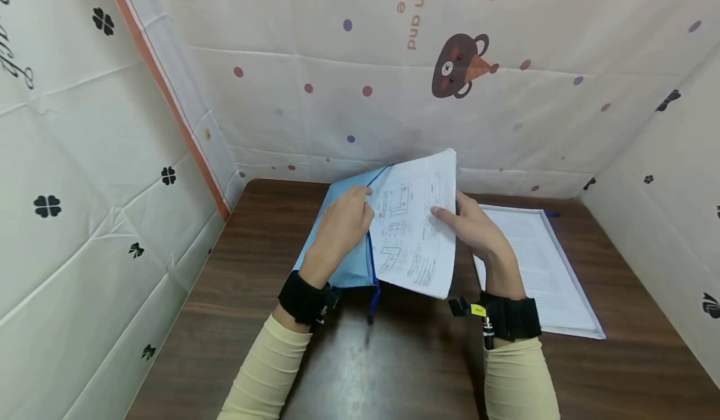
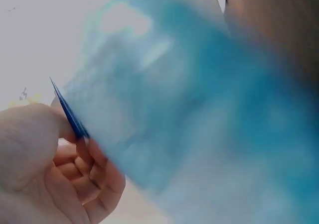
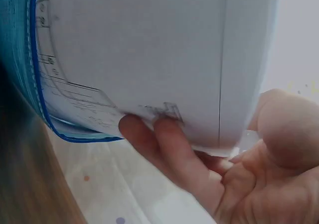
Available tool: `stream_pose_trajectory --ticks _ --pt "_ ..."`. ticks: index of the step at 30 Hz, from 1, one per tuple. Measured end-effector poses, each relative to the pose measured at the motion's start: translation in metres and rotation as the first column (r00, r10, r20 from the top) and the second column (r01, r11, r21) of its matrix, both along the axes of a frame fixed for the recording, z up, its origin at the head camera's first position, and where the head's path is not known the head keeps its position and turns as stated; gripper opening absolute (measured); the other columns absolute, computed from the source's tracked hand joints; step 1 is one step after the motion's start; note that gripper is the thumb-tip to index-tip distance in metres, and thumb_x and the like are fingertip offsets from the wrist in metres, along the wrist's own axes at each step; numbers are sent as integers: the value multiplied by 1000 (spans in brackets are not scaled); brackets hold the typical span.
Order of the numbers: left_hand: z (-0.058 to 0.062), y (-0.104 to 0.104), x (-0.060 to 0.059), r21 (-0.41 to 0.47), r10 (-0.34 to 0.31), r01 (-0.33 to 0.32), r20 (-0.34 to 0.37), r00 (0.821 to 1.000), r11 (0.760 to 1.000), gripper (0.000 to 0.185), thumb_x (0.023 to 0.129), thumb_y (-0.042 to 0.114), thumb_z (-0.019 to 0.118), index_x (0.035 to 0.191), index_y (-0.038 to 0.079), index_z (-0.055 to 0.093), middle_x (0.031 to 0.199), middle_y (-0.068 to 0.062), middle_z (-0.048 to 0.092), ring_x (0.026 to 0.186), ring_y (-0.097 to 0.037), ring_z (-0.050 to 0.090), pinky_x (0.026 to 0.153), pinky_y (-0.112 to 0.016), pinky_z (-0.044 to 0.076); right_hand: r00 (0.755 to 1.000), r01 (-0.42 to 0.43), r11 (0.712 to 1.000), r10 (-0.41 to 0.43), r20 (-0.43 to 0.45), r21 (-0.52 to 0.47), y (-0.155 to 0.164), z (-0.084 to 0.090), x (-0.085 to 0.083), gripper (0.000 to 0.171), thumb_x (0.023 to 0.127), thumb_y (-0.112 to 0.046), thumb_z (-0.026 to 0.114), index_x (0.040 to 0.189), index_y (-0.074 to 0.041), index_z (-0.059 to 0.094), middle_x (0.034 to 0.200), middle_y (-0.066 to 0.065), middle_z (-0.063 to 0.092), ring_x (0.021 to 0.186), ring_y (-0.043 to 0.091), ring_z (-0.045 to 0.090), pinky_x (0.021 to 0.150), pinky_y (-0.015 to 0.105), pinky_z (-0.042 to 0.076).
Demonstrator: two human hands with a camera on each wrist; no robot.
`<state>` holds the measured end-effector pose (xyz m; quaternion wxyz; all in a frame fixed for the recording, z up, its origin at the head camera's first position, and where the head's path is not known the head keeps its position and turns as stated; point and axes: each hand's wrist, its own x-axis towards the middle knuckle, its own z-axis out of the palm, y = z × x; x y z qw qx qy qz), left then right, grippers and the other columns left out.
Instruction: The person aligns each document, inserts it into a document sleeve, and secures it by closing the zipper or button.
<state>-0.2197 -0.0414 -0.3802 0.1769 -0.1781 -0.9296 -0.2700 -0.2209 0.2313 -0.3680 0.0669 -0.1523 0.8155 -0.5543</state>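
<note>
A light blue zip pouch [image 1: 343,245] is held up over the brown table [image 1: 360,357], its dark blue zipper edge [image 1: 371,264] facing right. My left hand [image 1: 343,223] pinches that zipper edge [image 2: 70,115] between thumb and curled fingers [image 2: 84,169]. A stack of white sheets with technical drawings [image 1: 419,226] sticks out of the pouch opening. My right hand [image 1: 475,229] grips the stack's right edge, fingers [image 3: 159,144] under the paper [image 3: 149,55] and thumb on top. In the right wrist view the pouch's blue edge [image 3: 35,79] wraps the paper's left side.
A second clear folder with printed pages [image 1: 540,270] lies flat on the table at the right. Patterned cloth walls [image 1: 360,82] close in the table at the back and both sides. A dark blue zipper pull [image 1: 373,301] hangs below the pouch.
</note>
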Motion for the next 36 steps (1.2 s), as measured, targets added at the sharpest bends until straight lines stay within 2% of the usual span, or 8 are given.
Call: stream_pose_trajectory --ticks 4,8,11,13,18,23,29,36 --pt "0 0 -1 24 20 -20 15 1000 999 36 108 10 51 140 0 63 139 -13 65 89 -19 63 71 -31 54 997 57 996 -55 -47 62 -2 6 4 50 112 -11 47 160 1 35 121 29 69 86 33 78 69 36 62" --pt "-2 2 -1 -49 -48 48 -15 999 998 35 109 10 52 141 1 62 138 -13 65 107 -22 65 89 -35 57 995 68 993 -60 -86 99 -5 4 3 46 112 -6 43 157 2 42 116 28 70 80 31 76 65 34 61" --pt "-3 5 -1 -104 -121 115 -45 992 988 35 109 10 52 141 0 62 132 -13 67 103 -22 65 87 -33 56 994 54 993 -44 -97 104 -7 -1 0 44 112 -6 45 155 1 45 112 27 71 77 31 76 63 36 61" --pt "-4 7 0 -114 -148 141 -54 988 983 35 109 9 51 141 0 62 128 -13 67 92 -20 63 78 -31 55 994 32 994 -21 -104 105 -8 -3 -2 43 112 -6 45 155 1 46 111 27 71 76 32 76 62 37 61" --pt "-3 10 3 -110 -152 147 -45 987 983 35 110 10 50 141 1 61 124 -10 67 83 -16 57 69 -26 50 991 10 995 4 -137 98 -11 -3 -5 42 112 -6 46 153 3 48 109 27 71 75 31 76 61 36 61" --pt "-1 12 4 -119 -155 152 -13 988 981 35 110 11 49 142 1 62 124 -10 67 85 -16 57 70 -27 50 991 8 997 3 -135 77 -11 -2 -4 41 112 -6 46 152 4 48 110 28 71 75 32 76 60 37 61" --pt "-4 16 5 -151 -189 185 -12 982 971 34 111 12 47 141 3 62 130 -9 67 94 -15 59 80 -27 52 989 24 997 -13 -144 80 -13 -3 -3 40 112 -5 47 151 4 48 107 27 72 72 30 75 58 36 60" --pt "-1 22 10 -96 -214 213 0 977 972 32 111 13 51 140 4 62 132 -9 66 96 -15 59 83 -27 52 986 -5 997 18 -168 78 -18 -1 -2 41 112 -5 47 152 4 48 107 27 72 73 30 76 59 37 61"
